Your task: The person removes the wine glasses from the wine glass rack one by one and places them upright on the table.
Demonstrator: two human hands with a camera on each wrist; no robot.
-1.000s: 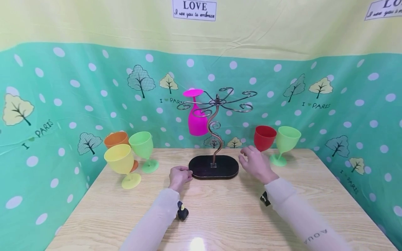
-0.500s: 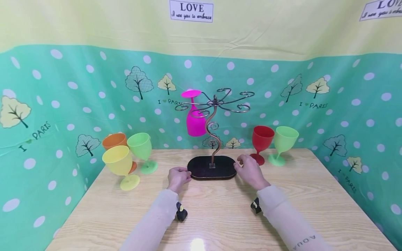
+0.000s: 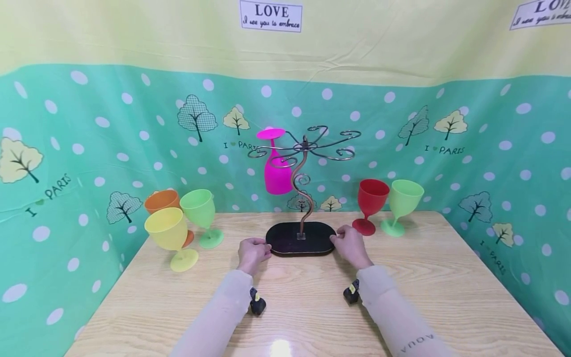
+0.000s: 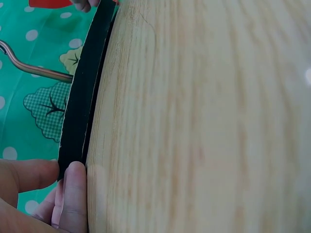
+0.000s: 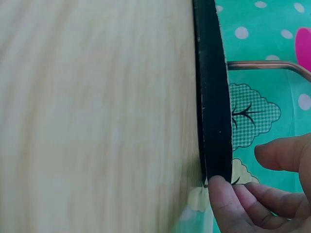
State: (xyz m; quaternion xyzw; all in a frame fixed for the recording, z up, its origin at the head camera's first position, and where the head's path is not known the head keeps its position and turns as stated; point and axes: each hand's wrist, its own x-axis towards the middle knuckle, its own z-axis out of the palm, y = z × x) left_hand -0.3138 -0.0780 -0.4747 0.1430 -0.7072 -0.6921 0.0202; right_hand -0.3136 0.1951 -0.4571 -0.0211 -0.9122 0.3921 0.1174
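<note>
A metal wine glass rack (image 3: 305, 198) stands on a black oval base, its curled arms spread at the top. From one left arm a magenta goblet (image 3: 278, 178) hangs upside down. My left hand (image 3: 253, 254) pinches the left end of the base, with fingertips on its edge in the left wrist view. At the opposite end, my right hand (image 3: 351, 246) holds the base. In the right wrist view one fingertip (image 5: 218, 183) presses the black side, other fingers sit behind the end, and one finger is raised apart from it.
On the left stand an orange goblet (image 3: 161, 201), a yellow goblet (image 3: 167, 230) and a light green goblet (image 3: 198, 210). A red goblet (image 3: 372, 196) and another green goblet (image 3: 405, 198) stand behind my right hand. A patterned curtain (image 3: 379, 109) surrounds the wooden table (image 3: 303, 307).
My right hand has moved left from near the red goblet to the right end of the base and taken hold there. The left hand stays on its end; the head view shifted slightly.
</note>
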